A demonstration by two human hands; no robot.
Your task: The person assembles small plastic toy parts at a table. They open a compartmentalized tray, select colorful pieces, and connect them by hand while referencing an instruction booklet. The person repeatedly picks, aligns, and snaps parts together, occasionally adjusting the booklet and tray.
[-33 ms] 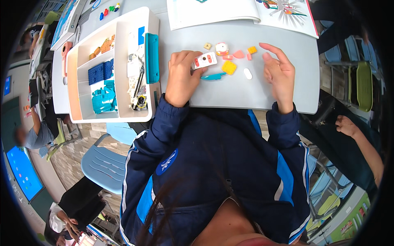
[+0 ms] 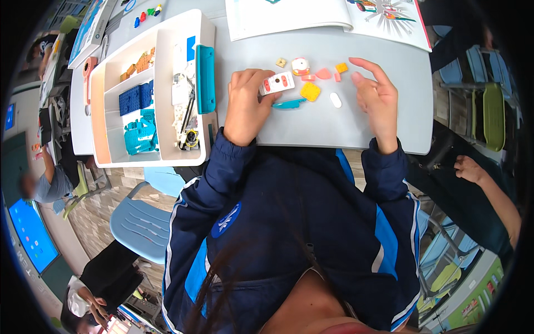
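Note:
My left hand (image 2: 243,103) pinches a white building block (image 2: 277,83) with coral patches and a dark round hole between thumb and fingers. Under it lies a teal curved piece (image 2: 290,104). My right hand (image 2: 378,100) hovers at the right of the loose pieces, index finger stretched out, the others bent, nothing visible in it. Between the hands lie a yellow square piece (image 2: 310,92), a white oval piece (image 2: 335,100), a coral piece (image 2: 322,74), a small orange-yellow piece (image 2: 341,67), a white and yellow assembled piece (image 2: 301,66) and a small beige piece (image 2: 281,62).
On the left a white divided tray (image 2: 208,33) holds blue bricks (image 2: 136,98), teal bricks (image 2: 141,133) and other parts, with a teal bin piece (image 2: 206,79) on its right rim. An open booklet (image 2: 289,19) lies at the far side. A person's hand (image 2: 470,168) shows at right.
My right hand has shifted very slightly to the left. The left hand and the pieces look unmoved.

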